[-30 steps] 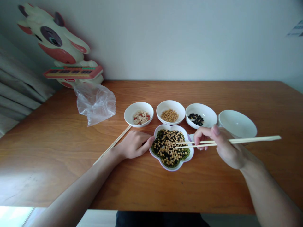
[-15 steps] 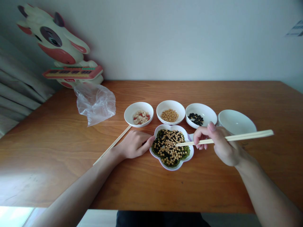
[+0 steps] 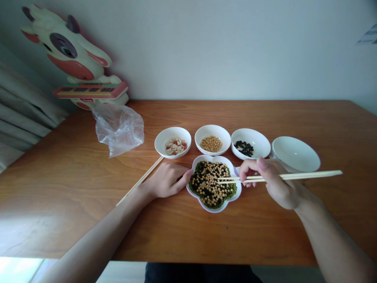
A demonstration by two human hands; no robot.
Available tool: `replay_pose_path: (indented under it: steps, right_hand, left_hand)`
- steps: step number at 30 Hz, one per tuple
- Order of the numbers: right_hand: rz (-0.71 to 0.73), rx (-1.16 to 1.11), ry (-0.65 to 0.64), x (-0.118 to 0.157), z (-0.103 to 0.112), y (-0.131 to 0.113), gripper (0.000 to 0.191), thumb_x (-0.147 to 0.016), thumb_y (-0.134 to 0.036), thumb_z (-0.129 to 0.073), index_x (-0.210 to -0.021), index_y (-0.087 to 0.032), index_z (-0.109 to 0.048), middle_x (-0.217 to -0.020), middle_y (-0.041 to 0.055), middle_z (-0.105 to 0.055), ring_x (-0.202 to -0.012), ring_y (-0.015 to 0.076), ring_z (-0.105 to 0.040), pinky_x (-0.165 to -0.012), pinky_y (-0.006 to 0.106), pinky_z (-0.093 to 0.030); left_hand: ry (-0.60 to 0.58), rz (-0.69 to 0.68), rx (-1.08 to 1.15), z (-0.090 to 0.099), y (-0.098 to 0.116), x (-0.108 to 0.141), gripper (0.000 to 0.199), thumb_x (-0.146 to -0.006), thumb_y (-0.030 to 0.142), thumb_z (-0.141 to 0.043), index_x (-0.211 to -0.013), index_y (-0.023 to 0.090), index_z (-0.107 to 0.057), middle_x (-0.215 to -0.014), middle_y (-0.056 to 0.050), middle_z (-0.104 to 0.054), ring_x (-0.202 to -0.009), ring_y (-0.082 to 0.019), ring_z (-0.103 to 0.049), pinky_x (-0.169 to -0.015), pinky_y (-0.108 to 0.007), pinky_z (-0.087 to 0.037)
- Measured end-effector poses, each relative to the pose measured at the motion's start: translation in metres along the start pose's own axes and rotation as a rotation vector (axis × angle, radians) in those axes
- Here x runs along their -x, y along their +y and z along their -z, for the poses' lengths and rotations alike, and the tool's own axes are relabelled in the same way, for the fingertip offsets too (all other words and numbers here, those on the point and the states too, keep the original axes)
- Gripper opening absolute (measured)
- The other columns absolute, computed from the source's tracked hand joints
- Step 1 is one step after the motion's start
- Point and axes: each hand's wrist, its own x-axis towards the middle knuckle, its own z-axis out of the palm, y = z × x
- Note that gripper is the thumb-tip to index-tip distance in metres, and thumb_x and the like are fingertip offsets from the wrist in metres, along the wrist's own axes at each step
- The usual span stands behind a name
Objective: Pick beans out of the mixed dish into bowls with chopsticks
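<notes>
My right hand point(image 3: 275, 181) is closed around a pair of pale wooden chopsticks point(image 3: 312, 175). Their tips, slightly apart, reach over the middle of a white flower-shaped dish point(image 3: 215, 209) with a purple edge. Yellow beans, black beans and small green beans point(image 3: 234, 188) fill the dish. On its left side, my left hand point(image 3: 171, 181) grips the rim, thumb at the edge and the other fingers mostly hidden. Behind the dish are white bowls: one with soybeans point(image 3: 211, 144), another with black beans point(image 3: 244, 148). Whether a bean is between the tips, I cannot tell.
A bowl of pale and reddish flat pieces point(image 3: 176, 146) stands back left, another white bowl point(image 3: 296, 153) back right. Loose chopsticks point(image 3: 141, 180) lie beside my left forearm. Farther left are a clear plastic bag point(image 3: 120, 127) and a cow-shaped toy keyboard point(image 3: 88, 90).
The chopstick tips have spread apart over the dish, and their back ends have dropped slightly. My left hand and the dish have stayed in place.
</notes>
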Motion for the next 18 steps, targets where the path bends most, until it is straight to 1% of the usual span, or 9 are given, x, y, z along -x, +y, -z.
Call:
replay_pose_path:
  steps: [5,11,18]
  right_hand:
    - [-0.001,-0.014,0.036,0.0,0.0,0.004,0.067,-0.109,-0.068,-0.028,-0.085,-0.025,-0.073,-0.076,0.0055,-0.071,-0.07,0.021,-0.065,-0.065,0.035,-0.053]
    - [0.018,0.0,0.054,0.0,0.001,0.008,0.066,-0.112,-0.062,-0.027,-0.082,-0.023,-0.071,-0.076,0.0057,-0.071,-0.071,0.0192,-0.065,-0.065,0.032,-0.053]
    - [0.086,-0.021,0.102,0.0,0.001,0.012,0.068,-0.112,-0.061,-0.026,-0.084,-0.022,-0.074,-0.073,0.0054,-0.071,-0.066,0.0181,-0.065,-0.06,0.031,-0.051]
  left_hand:
    - [0.001,-0.004,-0.004,0.0,0.0,0.0,0.046,-0.114,0.035,-0.032,-0.075,0.018,-0.048,-0.072,-0.001,-0.06,-0.06,-0.012,-0.048,-0.064,-0.029,-0.036]
    - [0.004,0.006,-0.007,-0.001,-0.001,0.0,0.047,-0.114,0.035,-0.032,-0.074,0.018,-0.048,-0.071,-0.001,-0.06,-0.06,-0.012,-0.048,-0.064,-0.029,-0.036]
    - [0.01,0.008,-0.024,-0.003,-0.002,0.001,0.048,-0.114,0.036,-0.032,-0.073,0.018,-0.049,-0.071,-0.002,-0.061,-0.06,-0.012,-0.048,-0.065,-0.029,-0.036]
